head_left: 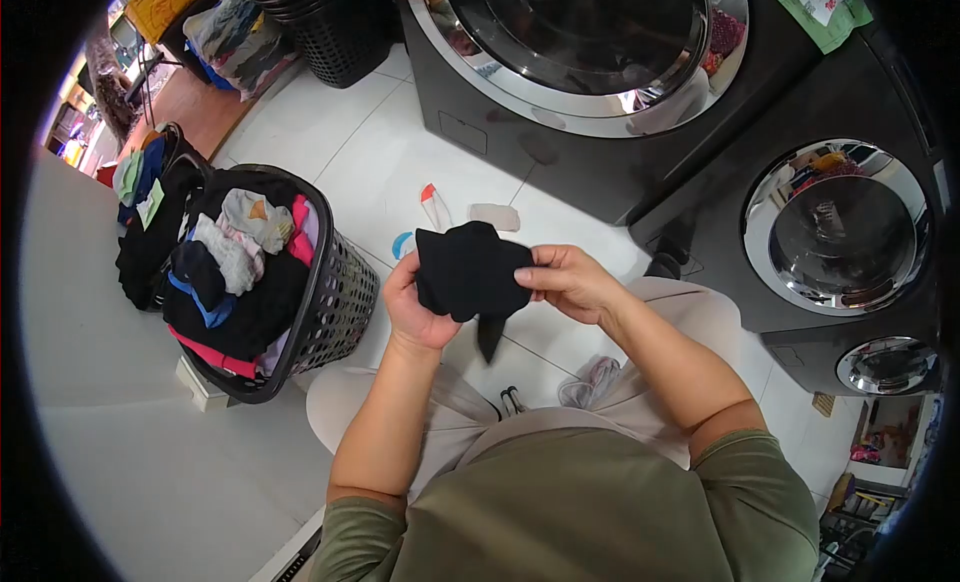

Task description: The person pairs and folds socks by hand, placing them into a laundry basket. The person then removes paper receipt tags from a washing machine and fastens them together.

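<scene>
A small black cloth (472, 272) is held up in front of me between both hands, with a narrow dark end hanging below it. My left hand (420, 307) grips its left edge, some of the fingers hidden behind the fabric. On the right edge, my right hand (565, 282) pinches the cloth between thumb and fingers. Beyond the cloth, on the tiled floor, lie a white and orange item (435, 206), a greyish flat piece (495, 218) and a blue and white item (403, 245) partly covered by the cloth.
A black laundry basket (340, 307) heaped with clothes stands at the left, beside a dark bag (145, 257). Dark front-loading machines (480, 112) line the top and right. Stacked black baskets (340, 52) are at the top. A light bundle (592, 384) lies between my legs.
</scene>
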Tool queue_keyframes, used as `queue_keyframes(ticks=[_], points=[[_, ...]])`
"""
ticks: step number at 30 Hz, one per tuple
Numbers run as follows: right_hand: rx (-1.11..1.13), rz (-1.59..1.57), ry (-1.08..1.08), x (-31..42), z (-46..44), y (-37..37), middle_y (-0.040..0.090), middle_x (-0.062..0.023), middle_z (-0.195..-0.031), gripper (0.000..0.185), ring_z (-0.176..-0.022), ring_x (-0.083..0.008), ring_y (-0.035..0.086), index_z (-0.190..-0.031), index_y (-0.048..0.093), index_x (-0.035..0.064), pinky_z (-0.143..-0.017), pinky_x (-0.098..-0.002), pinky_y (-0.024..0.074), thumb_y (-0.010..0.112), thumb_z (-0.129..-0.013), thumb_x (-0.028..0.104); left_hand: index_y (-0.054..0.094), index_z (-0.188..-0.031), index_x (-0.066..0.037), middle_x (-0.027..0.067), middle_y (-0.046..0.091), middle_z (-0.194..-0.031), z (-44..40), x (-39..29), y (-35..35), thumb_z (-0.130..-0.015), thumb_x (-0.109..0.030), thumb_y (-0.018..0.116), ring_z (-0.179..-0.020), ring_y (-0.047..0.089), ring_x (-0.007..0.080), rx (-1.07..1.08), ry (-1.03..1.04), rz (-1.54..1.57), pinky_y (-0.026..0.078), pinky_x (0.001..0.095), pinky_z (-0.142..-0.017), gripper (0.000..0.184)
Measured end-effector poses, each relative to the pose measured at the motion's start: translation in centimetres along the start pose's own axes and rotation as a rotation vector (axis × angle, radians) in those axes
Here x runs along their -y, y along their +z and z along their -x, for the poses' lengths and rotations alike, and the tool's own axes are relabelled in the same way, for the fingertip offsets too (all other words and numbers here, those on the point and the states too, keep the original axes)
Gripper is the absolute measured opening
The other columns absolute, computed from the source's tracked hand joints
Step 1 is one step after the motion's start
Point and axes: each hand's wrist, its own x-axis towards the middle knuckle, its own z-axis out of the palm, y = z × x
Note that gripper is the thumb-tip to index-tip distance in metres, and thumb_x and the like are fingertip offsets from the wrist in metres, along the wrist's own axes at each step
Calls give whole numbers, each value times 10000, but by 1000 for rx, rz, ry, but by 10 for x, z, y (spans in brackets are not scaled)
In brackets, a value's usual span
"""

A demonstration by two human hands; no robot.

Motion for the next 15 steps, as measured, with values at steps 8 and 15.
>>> queue_keyframes(ticks=[8,15], points=[[-367,496,-578,32,9,3,644,-9,-850,164,-771,-61,569,-904,649,5,-662,-178,436,744,-817,107,649,-926,-2,43,656,-868,-11,-16,-31,-923,-171,639,-786,590,99,-599,441,-902,463,245,-770,170],[-187,55,-475,43,19,8,648,-54,-902,188,-822,-91,592,-982,639,-17,-734,-221,465,691,-820,62,564,-1200,9,100,629,-1163,-13,19,-26,-989,-434,476,-1005,584,163,-563,171,-1401,460,296,-850,499]])
